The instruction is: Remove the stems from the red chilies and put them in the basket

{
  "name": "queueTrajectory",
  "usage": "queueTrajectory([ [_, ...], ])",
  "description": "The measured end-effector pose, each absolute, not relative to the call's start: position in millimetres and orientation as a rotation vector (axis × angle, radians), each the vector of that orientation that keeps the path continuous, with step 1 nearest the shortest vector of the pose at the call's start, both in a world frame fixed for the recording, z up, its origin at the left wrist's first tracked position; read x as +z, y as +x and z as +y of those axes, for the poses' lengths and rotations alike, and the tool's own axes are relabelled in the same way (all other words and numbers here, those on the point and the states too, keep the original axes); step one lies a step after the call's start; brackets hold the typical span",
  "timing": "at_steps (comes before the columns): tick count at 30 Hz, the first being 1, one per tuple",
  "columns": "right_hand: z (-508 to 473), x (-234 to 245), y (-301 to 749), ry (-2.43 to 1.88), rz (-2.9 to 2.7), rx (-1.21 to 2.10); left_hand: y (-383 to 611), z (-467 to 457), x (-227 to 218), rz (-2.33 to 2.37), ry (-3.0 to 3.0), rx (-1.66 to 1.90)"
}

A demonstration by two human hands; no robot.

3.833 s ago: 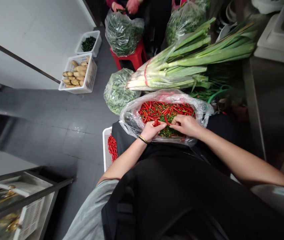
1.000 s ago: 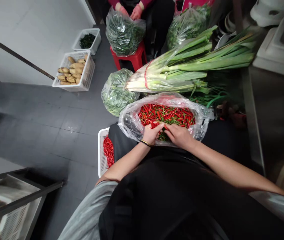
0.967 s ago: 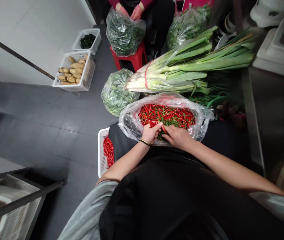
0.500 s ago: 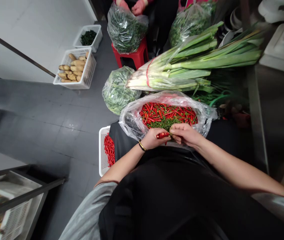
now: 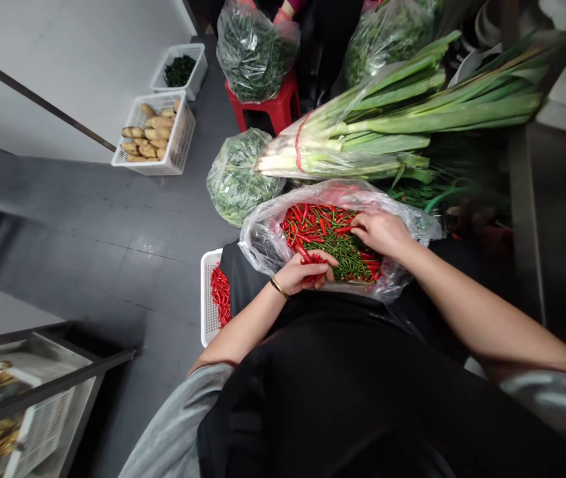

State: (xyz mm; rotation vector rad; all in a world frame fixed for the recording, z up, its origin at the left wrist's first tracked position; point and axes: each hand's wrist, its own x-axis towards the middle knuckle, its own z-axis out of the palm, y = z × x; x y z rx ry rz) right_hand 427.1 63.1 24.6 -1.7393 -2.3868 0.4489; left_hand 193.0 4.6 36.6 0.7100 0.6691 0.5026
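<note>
A clear plastic bag (image 5: 263,236) of red chillies (image 5: 313,222) and loose green stems (image 5: 345,249) rests on my lap. My left hand (image 5: 305,271) lies at the bag's near edge, its fingers curled round a few red chillies. Farther in, my right hand (image 5: 380,231) reaches into the pile with fingertips pinched on a red chilli. A white basket (image 5: 209,302) holding red chillies sits on the floor by my left knee.
A bundle of leeks (image 5: 392,123) lies behind the bag, with bags of greens (image 5: 236,179) around it. A red stool (image 5: 273,109) carries another bag, where another person's gloved hands work. White baskets of ginger (image 5: 156,136) and greens stand by the wall. A metal rack (image 5: 38,398) is at lower left.
My hands were together over one chilli at the bag's near edge. My right hand has moved forward and right into the pile; my left stays put with its chillies.
</note>
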Motion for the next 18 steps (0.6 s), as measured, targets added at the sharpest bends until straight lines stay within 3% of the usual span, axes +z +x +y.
queueTrajectory([
  [5,3.4,37.9,410.8,-1.632,-1.826,0.804,214.0,7.7,35.7,0.878,0.729,0.636],
  [9,-22.9,48.7,384.6,-1.300,-2.006,0.821,219.2,6.2,37.2,0.931,0.703,0.623],
  [15,3.4,52.4,395.2,-1.318,-1.754,1.593,201.1,0.6,47.8,0.855,0.878,0.507],
  [18,11.3,56.0,389.7,-1.295,-1.889,1.525,196.2,-1.8,53.6,0.787,0.983,0.485],
])
